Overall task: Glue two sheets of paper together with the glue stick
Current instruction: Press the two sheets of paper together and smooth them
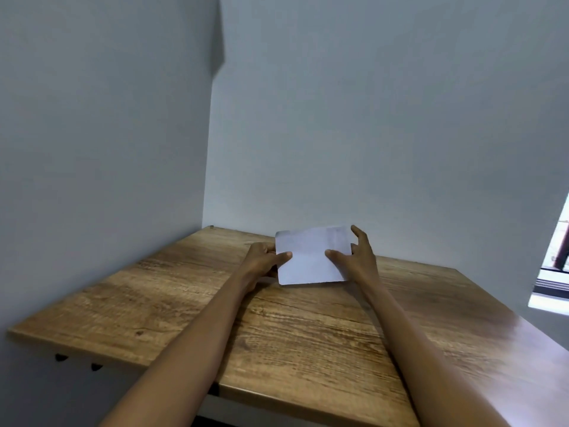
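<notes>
White paper (311, 257) is held raised above the far middle of a wooden table (308, 334); whether it is 1 sheet or 2 cannot be told; it is pinched at each side — left hand (264, 261), right hand (354, 257); no glue stick is seen; edges are best kept aligned and pressed evenly.

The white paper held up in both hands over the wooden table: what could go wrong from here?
1. The paper is held up between the left hand and the right hand only at its side edges, so it could sag or crease.
2. If these are two sheets, they might slide out of line; I cannot tell them apart.
3. No glue stick shows on the table, so one hand would have to let go.
</notes>
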`<state>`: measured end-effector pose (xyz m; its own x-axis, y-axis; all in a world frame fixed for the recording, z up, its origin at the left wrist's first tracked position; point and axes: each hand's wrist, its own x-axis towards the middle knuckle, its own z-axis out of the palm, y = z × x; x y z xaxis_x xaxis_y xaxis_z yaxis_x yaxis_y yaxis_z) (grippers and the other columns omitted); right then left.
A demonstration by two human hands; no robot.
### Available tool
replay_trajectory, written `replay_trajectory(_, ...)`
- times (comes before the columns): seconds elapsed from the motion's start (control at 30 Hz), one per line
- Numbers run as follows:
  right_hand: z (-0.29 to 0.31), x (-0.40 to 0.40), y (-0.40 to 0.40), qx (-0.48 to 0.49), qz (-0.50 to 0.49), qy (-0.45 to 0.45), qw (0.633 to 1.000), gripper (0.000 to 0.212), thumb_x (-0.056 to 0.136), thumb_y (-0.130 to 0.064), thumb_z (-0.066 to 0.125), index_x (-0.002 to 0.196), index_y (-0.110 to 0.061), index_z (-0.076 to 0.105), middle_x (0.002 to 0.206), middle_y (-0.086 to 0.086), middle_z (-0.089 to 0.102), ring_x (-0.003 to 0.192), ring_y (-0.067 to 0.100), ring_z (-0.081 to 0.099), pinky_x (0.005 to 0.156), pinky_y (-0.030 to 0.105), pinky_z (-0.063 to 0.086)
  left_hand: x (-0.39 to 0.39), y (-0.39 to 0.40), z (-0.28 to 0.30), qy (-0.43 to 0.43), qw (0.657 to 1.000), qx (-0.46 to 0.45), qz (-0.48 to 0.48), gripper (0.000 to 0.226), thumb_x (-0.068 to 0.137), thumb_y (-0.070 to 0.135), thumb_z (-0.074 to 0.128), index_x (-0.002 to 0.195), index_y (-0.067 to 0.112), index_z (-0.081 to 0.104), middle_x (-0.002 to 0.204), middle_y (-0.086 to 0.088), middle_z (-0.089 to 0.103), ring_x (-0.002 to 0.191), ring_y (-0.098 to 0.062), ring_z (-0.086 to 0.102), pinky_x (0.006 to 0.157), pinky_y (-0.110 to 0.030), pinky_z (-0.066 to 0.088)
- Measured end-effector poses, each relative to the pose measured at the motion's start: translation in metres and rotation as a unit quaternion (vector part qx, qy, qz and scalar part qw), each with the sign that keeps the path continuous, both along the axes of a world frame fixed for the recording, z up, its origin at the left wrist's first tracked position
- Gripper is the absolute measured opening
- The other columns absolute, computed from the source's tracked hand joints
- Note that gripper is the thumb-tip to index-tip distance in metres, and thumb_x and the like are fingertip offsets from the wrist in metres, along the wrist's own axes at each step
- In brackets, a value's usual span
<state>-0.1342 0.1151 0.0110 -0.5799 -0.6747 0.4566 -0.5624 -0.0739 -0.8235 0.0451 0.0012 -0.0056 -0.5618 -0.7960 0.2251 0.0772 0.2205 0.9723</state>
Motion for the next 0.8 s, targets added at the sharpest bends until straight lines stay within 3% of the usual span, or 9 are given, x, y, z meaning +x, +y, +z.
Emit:
replay_trajectory(0.1, 0.005, -0.001, 0.001, -0.042, -0.036, -0.025, 0.998, 0.006, 0.091, -0.025, 0.057, 0.091, -0.020, 0.061, 0.092, -0.002, 0.062, 0.082, 0.016, 0.054, 0.057, 0.021, 0.037, 0.000, 0.000, 0.001, -0.006, 1.000, -0.001, -0.007, 0.024, 0.083, 0.018, 0.069, 0.105, 0.007, 0.069, 0.086, 0.000, 0.074, 0.067, -0.008, 0.070, 0.052, -0.019, 0.052)
replay_trajectory(0.17, 0.005, -0.001, -0.001, -0.045, -0.022, -0.026, 0.998, 0.022, 0.094, -0.029, 0.053, 0.074, -0.021, 0.057, 0.078, -0.002, 0.060, 0.072, 0.018, 0.055, 0.056, 0.025, 0.037, 0.000, 0.001, 0.001, -0.013, 1.000, -0.002, -0.005, 0.026, 0.084, 0.018, 0.069, 0.107, 0.007, 0.068, 0.089, -0.002, 0.074, 0.069, -0.009, 0.070, 0.052, -0.019, 0.052)
replay_trajectory(0.3, -0.004, 0.000, 0.001, -0.015, 0.052, -0.060, 0.997, 0.029, 0.079, -0.030, 0.074, 0.102, -0.015, 0.064, 0.093, 0.000, 0.068, 0.083, 0.018, 0.066, 0.070, 0.036, 0.056, 0.003, 0.001, 0.000, -0.023, 1.000, -0.003, -0.012, 0.029, 0.083, 0.018, 0.069, 0.109, 0.006, 0.068, 0.088, -0.003, 0.074, 0.068, -0.009, 0.070, 0.052, -0.019, 0.052)
replay_trajectory(0.37, -0.002, 0.000, 0.001, -0.017, 0.007, -0.045, 0.999, 0.023, 0.088, -0.035, 0.063, 0.081, -0.013, 0.062, 0.079, 0.002, 0.066, 0.073, 0.020, 0.063, 0.060, 0.031, 0.050, 0.003, 0.003, 0.001, -0.037, 0.999, -0.006, -0.028, 0.030, 0.083, 0.019, 0.069, 0.110, 0.006, 0.067, 0.090, -0.004, 0.074, 0.070, -0.010, 0.070, 0.053, -0.021, 0.052)
replay_trajectory(0.43, -0.001, -0.003, -0.001, -0.011, -0.048, -0.009, 0.999, 0.042, 0.096, -0.041, 0.046, 0.064, -0.013, 0.049, 0.065, 0.001, 0.055, 0.060, 0.017, 0.052, 0.052, 0.026, 0.034, 0.003, 0.006, 0.000, -0.038, 0.998, -0.005, -0.049, 0.031, 0.084, 0.020, 0.069, 0.111, 0.006, 0.066, 0.092, -0.004, 0.073, 0.070, -0.010, 0.070, 0.052, -0.020, 0.051)
replay_trajectory(0.53, -0.002, -0.003, 0.000, -0.001, -0.093, 0.057, 0.994, 0.044, 0.098, -0.044, 0.039, 0.062, -0.018, 0.045, 0.064, -0.002, 0.053, 0.062, 0.016, 0.051, 0.052, 0.028, 0.031, 0.000, 0.012, 0.005, -0.016, 1.000, -0.007, -0.026, 0.034, 0.089, 0.034, 0.061, 0.110, 0.007, 0.065, 0.095, -0.005, 0.072, 0.072, -0.011, 0.069, 0.053, -0.022, 0.054)
replay_trajectory(0.6, -0.003, -0.004, 0.002, 0.009, -0.115, 0.086, 0.990, 0.042, 0.097, -0.046, 0.040, 0.065, -0.020, 0.047, 0.065, -0.004, 0.052, 0.066, 0.019, 0.052, 0.052, 0.027, 0.031, -0.002, 0.011, 0.011, 0.037, 0.998, 0.000, 0.049, 0.045, 0.091, 0.047, 0.051, 0.111, 0.009, 0.061, 0.102, -0.003, 0.068, 0.087, -0.016, 0.067, 0.069, -0.029, 0.056)
replay_trajectory(0.67, -0.003, -0.003, 0.003, 0.023, -0.111, 0.132, 0.985, 0.041, 0.096, -0.049, 0.041, 0.065, -0.022, 0.047, 0.063, -0.006, 0.051, 0.063, 0.017, 0.052, 0.051, 0.027, 0.029, -0.002, 0.006, 0.013, 0.065, 0.985, -0.069, 0.141, 0.044, 0.090, 0.045, 0.053, 0.115, 0.009, 0.059, 0.111, -0.003, 0.064, 0.102, -0.017, 0.061, 0.083, -0.030, 0.049)
replay_trajectory(0.8, -0.003, 0.014, -0.003, 0.038, -0.054, 0.246, 0.967, 0.036, 0.090, -0.053, 0.046, 0.072, -0.025, 0.055, 0.064, -0.008, 0.056, 0.057, 0.010, 0.052, 0.050, 0.025, 0.032, -0.005, 0.007, 0.005, -0.023, 0.953, -0.246, 0.173, 0.028, 0.082, 0.043, 0.066, 0.102, 0.024, 0.069, 0.100, 0.012, 0.065, 0.094, -0.007, 0.059, 0.083, -0.027, 0.045)
